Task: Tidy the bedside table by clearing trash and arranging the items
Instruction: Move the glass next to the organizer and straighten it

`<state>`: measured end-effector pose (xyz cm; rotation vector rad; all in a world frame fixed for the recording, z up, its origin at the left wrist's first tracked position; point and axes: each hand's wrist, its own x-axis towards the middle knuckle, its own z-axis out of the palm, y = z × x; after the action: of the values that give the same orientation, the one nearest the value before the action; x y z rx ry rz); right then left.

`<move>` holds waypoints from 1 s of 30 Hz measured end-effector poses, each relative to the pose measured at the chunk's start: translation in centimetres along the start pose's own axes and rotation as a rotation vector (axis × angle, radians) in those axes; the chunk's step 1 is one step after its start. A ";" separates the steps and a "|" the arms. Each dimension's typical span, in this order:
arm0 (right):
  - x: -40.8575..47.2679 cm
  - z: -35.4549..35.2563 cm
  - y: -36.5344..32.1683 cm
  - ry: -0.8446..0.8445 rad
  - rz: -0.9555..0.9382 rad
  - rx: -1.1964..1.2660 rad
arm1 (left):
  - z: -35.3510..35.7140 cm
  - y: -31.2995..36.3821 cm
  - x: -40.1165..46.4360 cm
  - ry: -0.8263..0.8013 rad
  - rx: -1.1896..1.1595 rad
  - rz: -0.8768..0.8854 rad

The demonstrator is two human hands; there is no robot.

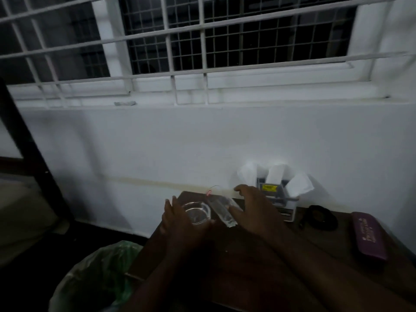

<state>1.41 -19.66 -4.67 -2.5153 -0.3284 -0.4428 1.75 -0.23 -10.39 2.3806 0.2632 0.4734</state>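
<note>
Left hand (177, 221) fingers curling around clear glass dish (196, 213) on desk (236, 262); right hand (254, 210) fingers spreading open over clear plastic wrapper (221, 209), grip unclear.

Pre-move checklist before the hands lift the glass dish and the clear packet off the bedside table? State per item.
1. Left hand on glass dish: ok, fingers curl round its left rim.
2. Right hand on clear packet: cannot tell; fingers spread over it, grip hidden and dim.
3. Dish empty: cannot tell, too dark and blurred.
4. Bin within reach: ok, lined and open, just left of the table.
5. Path to bin free: ok, nothing shows between dish and table's left edge.
6. Nearby items safe: ok, tissue holder, black strap and purple case sit to the right, apart from both hands.
</note>
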 end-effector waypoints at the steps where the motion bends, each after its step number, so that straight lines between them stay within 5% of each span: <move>1: 1.1 0.6 -0.9 -0.028 0.027 -0.024 | -0.1 -0.6 0.0 -0.021 -0.001 -0.021; 11: 8.1 5.8 -2.5 -0.293 0.381 -0.099 | 2.4 -4.1 1.8 -0.022 -0.153 -0.032; 18: 8.4 4.6 -3.1 -0.027 0.216 -0.153 | 2.9 -3.5 4.4 -0.001 -0.131 0.059; 23: 10.3 3.0 -3.6 0.199 0.134 0.211 | 5.5 -1.6 7.1 -0.067 -0.027 0.124; 30: 11.3 5.3 -2.0 0.178 0.148 0.394 | 6.8 -0.1 8.3 -0.102 -0.012 0.097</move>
<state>12.41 -13.46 -3.59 -2.0835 -0.1419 -0.4860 12.08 -1.59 -13.04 2.4046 0.0985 0.3960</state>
